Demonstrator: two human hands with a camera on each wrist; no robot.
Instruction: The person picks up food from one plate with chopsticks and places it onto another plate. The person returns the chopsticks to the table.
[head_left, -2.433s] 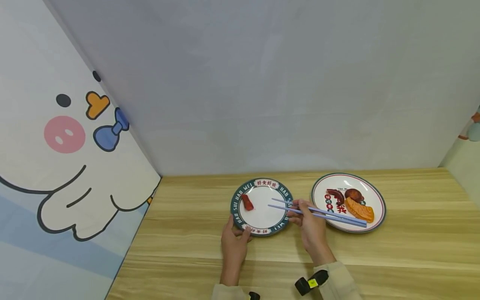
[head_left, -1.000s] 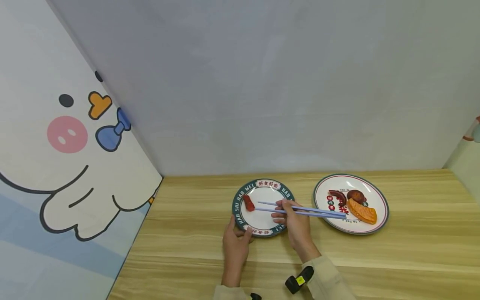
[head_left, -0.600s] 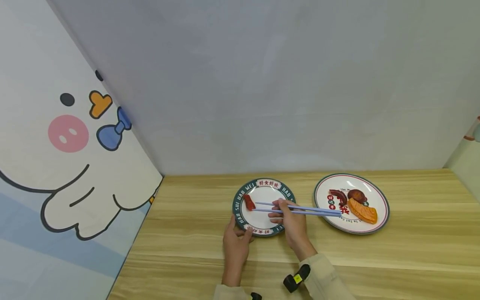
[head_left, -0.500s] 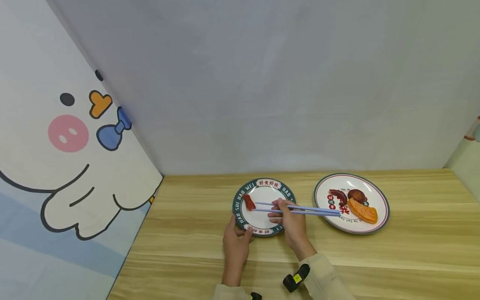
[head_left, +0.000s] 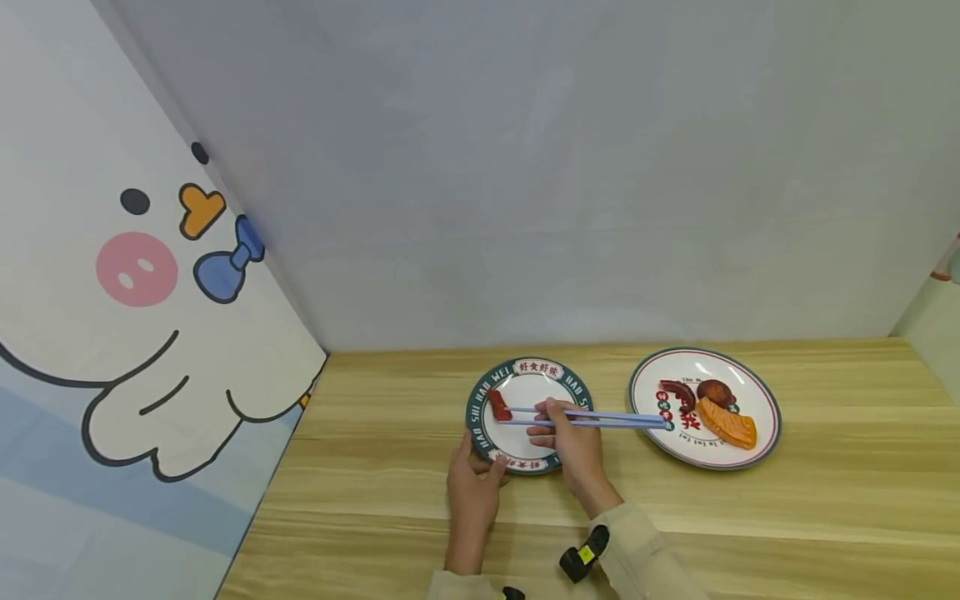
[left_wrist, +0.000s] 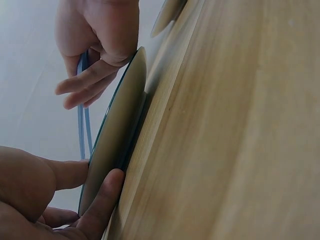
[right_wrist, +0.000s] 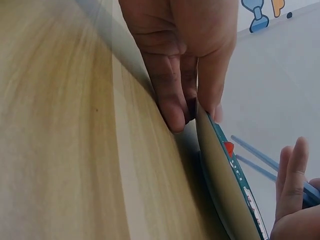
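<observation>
In the head view, my left hand (head_left: 474, 492) grips the near-left rim of a green-rimmed white plate (head_left: 534, 463), thumb on top. The left wrist view shows its fingers under the rim. A small dark red food piece (head_left: 499, 406) lies at the left of that plate. My right hand (head_left: 576, 450), over the plate's right side, holds a pair of light blue chopsticks (head_left: 615, 420). Their slightly parted tips point left at the red piece and come right up to its edge; whether they touch it I cannot tell.
A second white plate (head_left: 705, 458) stands to the right. On it lie an orange salmon-like slice (head_left: 726, 423), a round brown piece (head_left: 715, 392) and a curled dark red piece (head_left: 681, 393). Behind the wooden table (head_left: 375, 500) rises a grey wall (head_left: 570, 183).
My right hand has moved left with the chopsticks, bringing their tips from the plate's middle to the red piece. My left hand keeps its hold on the rim.
</observation>
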